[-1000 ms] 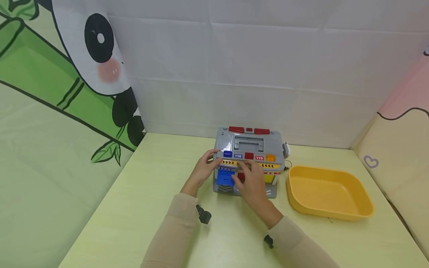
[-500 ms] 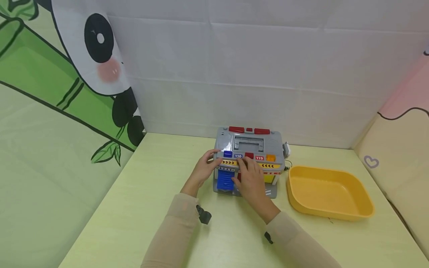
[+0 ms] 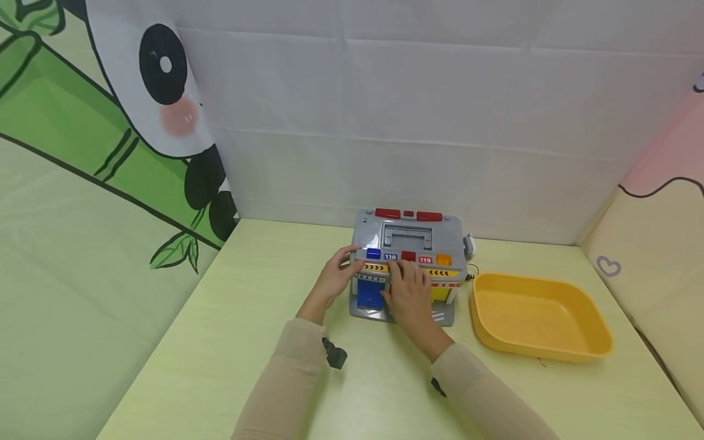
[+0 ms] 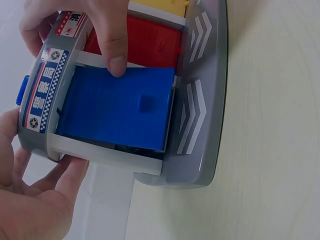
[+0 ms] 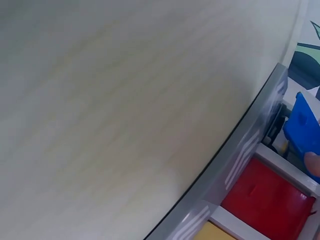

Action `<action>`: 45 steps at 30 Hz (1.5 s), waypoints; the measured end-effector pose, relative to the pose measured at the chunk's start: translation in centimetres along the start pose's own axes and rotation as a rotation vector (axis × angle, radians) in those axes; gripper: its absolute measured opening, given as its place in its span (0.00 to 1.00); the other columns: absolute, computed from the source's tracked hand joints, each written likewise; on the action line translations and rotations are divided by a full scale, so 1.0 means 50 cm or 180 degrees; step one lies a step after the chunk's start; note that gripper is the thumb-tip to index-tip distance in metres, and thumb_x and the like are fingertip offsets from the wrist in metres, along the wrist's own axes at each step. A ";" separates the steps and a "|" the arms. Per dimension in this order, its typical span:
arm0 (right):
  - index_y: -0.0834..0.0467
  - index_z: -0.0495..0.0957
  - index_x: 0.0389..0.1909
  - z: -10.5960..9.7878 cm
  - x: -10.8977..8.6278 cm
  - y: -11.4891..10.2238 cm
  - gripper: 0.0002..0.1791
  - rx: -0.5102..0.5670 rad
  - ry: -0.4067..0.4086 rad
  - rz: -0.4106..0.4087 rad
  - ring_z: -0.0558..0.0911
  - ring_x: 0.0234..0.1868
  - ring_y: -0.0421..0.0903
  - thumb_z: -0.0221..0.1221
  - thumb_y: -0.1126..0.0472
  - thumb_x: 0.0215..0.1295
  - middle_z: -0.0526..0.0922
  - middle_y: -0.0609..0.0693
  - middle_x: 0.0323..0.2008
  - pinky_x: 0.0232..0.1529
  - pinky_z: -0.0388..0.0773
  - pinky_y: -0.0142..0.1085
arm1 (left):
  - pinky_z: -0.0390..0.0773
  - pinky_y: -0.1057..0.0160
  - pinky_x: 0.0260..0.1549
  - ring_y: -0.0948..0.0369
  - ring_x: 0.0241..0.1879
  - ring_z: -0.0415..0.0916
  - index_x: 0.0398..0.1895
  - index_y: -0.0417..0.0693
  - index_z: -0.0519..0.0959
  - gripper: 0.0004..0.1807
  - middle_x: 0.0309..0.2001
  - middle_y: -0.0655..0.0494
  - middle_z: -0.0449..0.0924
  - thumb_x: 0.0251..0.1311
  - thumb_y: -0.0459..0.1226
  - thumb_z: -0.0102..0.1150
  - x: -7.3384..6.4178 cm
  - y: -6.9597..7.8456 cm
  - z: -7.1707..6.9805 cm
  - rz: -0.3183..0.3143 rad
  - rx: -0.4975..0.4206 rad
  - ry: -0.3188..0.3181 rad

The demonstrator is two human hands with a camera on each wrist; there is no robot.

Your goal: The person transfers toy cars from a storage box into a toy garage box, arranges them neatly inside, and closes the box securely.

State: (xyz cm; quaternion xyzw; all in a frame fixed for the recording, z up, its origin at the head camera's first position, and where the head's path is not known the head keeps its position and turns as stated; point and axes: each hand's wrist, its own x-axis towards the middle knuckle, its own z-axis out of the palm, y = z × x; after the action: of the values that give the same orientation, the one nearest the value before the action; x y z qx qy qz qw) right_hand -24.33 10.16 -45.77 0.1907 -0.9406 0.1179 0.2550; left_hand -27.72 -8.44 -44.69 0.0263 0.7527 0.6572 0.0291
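A grey toy garage (image 3: 451,235) with coloured buttons on its roof stands on the table. My left hand (image 3: 332,278) holds its left end, fingers round the side and thumb at the roof's front corner. The blue door (image 4: 110,105) hangs slightly ajar, a dark gap along its edge in the left wrist view. My right hand (image 3: 411,299) has its fingers over the front roof edge, and its thumb (image 4: 114,45) presses the blue door. Behind that door something dark (image 5: 276,125) shows in the right wrist view, its kind unclear. The red door (image 5: 265,197) beside it is down.
To the right of the garage lies a yellow tray (image 3: 541,311). A small white piece (image 3: 469,245) with a coiled dark cord (image 3: 472,273) hangs at the garage's right side. A pale wall sheet (image 3: 407,134) rises close behind the garage.
The blue door has swung down from its raised position to nearly flush with the front. My right thumb has moved with it, its fingers shifting slightly on the roof edge. The left hand stays put.
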 end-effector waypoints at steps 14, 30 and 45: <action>0.58 0.62 0.56 0.029 0.007 0.000 0.41 -0.0417 0.0418 -0.0113 0.64 0.52 0.55 0.76 0.50 0.48 0.62 0.57 0.53 0.48 0.62 0.49 | 0.68 0.47 0.59 0.46 0.62 0.68 0.65 0.53 0.71 0.25 0.67 0.43 0.65 0.67 0.44 0.60 -0.002 0.003 -0.002 -0.0019 -0.0022 0.0013; 0.59 0.59 0.54 0.033 0.015 -0.015 0.40 -0.0710 0.0438 -0.0068 0.62 0.45 0.53 0.73 0.48 0.51 0.61 0.55 0.48 0.43 0.60 0.45 | 0.68 0.48 0.59 0.46 0.62 0.68 0.65 0.53 0.71 0.24 0.67 0.43 0.65 0.67 0.43 0.59 -0.006 0.001 -0.007 0.0026 0.0016 0.0047; 0.59 0.59 0.57 0.028 0.007 -0.023 0.40 -0.0684 0.0296 -0.0061 0.63 0.48 0.54 0.72 0.47 0.53 0.62 0.58 0.52 0.45 0.62 0.45 | 0.68 0.47 0.59 0.45 0.62 0.68 0.68 0.51 0.70 0.26 0.68 0.42 0.65 0.68 0.44 0.58 -0.014 -0.006 -0.005 0.0100 0.0142 0.0168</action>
State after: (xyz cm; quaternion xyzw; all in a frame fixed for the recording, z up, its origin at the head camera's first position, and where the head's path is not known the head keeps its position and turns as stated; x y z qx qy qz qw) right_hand -24.74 8.59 -46.60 0.1655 -0.9331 0.0227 0.3185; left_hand -27.05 -8.79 -44.95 0.0214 0.7672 0.6411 -0.0017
